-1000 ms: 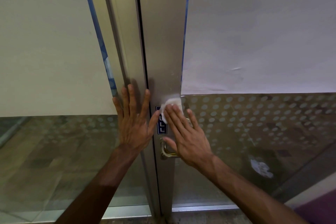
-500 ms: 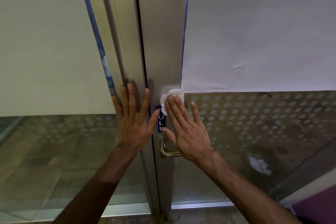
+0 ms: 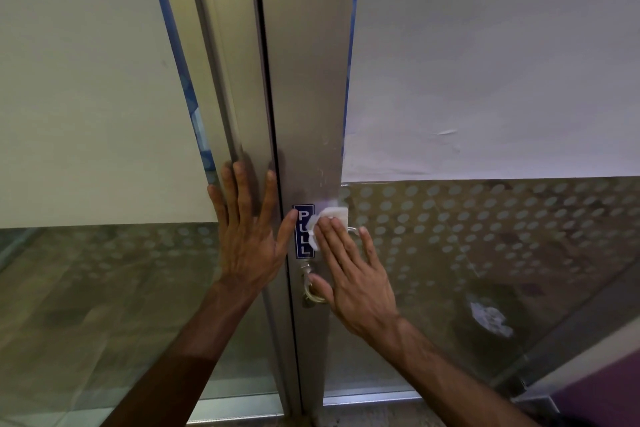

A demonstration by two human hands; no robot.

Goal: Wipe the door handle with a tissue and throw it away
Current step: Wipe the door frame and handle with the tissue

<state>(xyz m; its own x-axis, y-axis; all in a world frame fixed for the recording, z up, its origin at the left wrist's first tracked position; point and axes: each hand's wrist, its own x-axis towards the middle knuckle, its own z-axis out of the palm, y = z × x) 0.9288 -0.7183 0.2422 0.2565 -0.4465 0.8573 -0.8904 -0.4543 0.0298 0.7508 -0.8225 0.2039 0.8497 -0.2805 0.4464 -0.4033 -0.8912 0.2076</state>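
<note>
A brass loop door handle (image 3: 312, 289) is fixed to the metal door stile (image 3: 308, 87), mostly hidden under my right hand (image 3: 349, 274). That hand lies flat with its fingers pressing a white tissue (image 3: 330, 217) against the stile, just right of a blue PULL label (image 3: 303, 230). My left hand (image 3: 249, 236) rests flat and spread on the neighbouring door frame, holding nothing, its thumb tip touching the label's edge.
Glass panels flank the stile, frosted with dots low down and covered with pale sheets (image 3: 485, 55) above. Blue tape strips (image 3: 183, 73) run along the frame edges. A crumpled white scrap (image 3: 490, 317) lies behind the right glass. The metal bottom rail (image 3: 367, 397) sits near the floor.
My right hand slid the tissue up the stile and then back down slightly beside the PULL label. My left hand has stayed pressed on the frame.
</note>
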